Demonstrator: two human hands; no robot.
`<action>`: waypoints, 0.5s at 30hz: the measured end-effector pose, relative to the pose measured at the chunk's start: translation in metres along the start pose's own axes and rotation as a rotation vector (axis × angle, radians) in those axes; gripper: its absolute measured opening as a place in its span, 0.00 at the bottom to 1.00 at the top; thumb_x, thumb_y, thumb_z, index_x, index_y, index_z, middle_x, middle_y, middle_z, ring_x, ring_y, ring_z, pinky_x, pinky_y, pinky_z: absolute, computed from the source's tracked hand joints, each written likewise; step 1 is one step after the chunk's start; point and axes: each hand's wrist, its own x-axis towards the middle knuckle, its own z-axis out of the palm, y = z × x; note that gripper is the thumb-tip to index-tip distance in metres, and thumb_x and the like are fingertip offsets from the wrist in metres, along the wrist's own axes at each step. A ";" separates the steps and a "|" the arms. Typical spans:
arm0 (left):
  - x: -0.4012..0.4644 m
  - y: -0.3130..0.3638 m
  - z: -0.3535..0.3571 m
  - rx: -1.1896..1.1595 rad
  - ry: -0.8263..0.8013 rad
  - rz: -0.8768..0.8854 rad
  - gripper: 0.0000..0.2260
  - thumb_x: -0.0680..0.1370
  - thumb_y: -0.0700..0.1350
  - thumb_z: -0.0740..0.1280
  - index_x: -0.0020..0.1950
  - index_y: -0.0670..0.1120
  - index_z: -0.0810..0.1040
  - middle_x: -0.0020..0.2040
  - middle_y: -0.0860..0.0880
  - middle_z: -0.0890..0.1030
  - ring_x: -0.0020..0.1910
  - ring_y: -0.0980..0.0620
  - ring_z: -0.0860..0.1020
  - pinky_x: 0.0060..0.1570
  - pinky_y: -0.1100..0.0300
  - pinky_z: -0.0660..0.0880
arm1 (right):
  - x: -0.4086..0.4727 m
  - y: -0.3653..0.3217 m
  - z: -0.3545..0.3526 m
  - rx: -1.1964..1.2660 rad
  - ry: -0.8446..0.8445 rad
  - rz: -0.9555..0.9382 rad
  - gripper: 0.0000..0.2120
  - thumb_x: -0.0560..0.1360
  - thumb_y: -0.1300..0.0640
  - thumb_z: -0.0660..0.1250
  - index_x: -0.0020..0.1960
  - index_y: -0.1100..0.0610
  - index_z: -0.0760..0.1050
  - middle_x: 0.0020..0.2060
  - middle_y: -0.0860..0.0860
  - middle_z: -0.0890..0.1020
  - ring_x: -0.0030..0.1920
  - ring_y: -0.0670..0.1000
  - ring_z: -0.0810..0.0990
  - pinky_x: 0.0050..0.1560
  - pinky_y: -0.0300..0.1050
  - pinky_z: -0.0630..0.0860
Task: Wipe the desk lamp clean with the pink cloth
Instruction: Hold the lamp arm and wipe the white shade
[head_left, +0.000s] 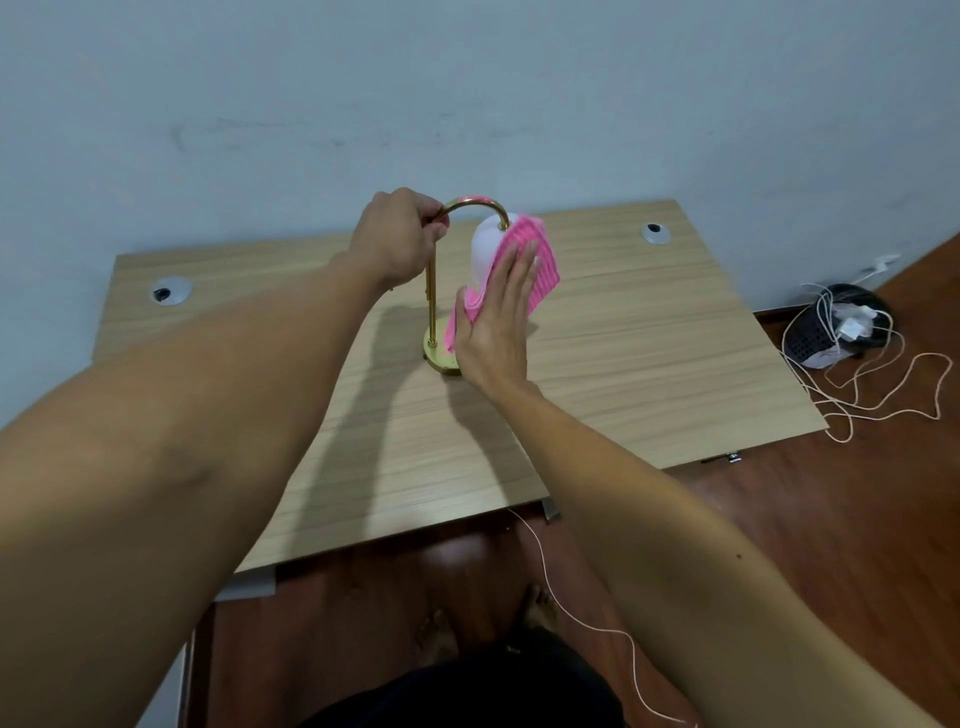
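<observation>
A desk lamp (431, 291) with a gold arched stem, round gold base and white shade (485, 249) stands near the middle of a light wooden desk (649, 332). My left hand (397, 234) is closed around the top of the stem where the arch begins. My right hand (501, 317) lies flat with fingers spread, pressing a pink waffle-textured cloth (540, 260) against the right side of the white shade. The cloth drapes over the shade and hangs down toward the base, hiding most of the shade's right side.
Two round cable grommets (170, 291) (654, 233) sit at the desk's back corners. A pale wall stands right behind the desk. On the wooden floor to the right lie a black basket (815, 338) and a loose white cord (883, 405). My feet show under the desk's front edge.
</observation>
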 end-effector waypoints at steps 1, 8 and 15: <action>0.000 0.000 0.000 -0.001 0.002 -0.002 0.08 0.80 0.42 0.65 0.44 0.48 0.82 0.32 0.50 0.76 0.38 0.46 0.75 0.47 0.54 0.76 | -0.006 0.009 0.001 -0.051 -0.019 -0.038 0.38 0.84 0.51 0.58 0.82 0.67 0.41 0.81 0.66 0.42 0.82 0.64 0.40 0.80 0.66 0.49; 0.000 -0.001 0.000 -0.003 0.001 -0.012 0.07 0.80 0.43 0.65 0.48 0.47 0.84 0.35 0.50 0.77 0.38 0.47 0.75 0.47 0.54 0.76 | -0.021 0.029 -0.004 -0.111 -0.062 -0.063 0.38 0.84 0.51 0.57 0.81 0.67 0.39 0.82 0.63 0.41 0.82 0.58 0.39 0.81 0.62 0.48; 0.002 -0.001 0.001 -0.008 0.001 -0.013 0.08 0.81 0.44 0.66 0.50 0.47 0.85 0.40 0.46 0.82 0.41 0.46 0.79 0.49 0.53 0.79 | -0.017 0.042 -0.006 -0.525 -0.185 -0.283 0.41 0.82 0.46 0.59 0.82 0.67 0.44 0.82 0.61 0.44 0.83 0.61 0.45 0.81 0.61 0.49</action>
